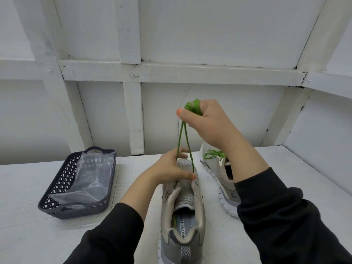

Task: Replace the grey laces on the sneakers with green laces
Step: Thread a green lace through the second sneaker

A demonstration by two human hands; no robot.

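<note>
On the left of the white table [28,216] sits a dark lattice basket [63,175] with a clear plastic bag [89,180] inside. In the middle, the left hand [171,170] grips the front of the near sneaker [182,212], whose heel points toward the person. Two strands of the green lace [185,138] rise from its eyelets to the raised right hand [207,122], fingers closed round the bunched lace. Further right, the second sneaker [213,166] stands on the table, already wearing a tied green lace [213,154].
</note>
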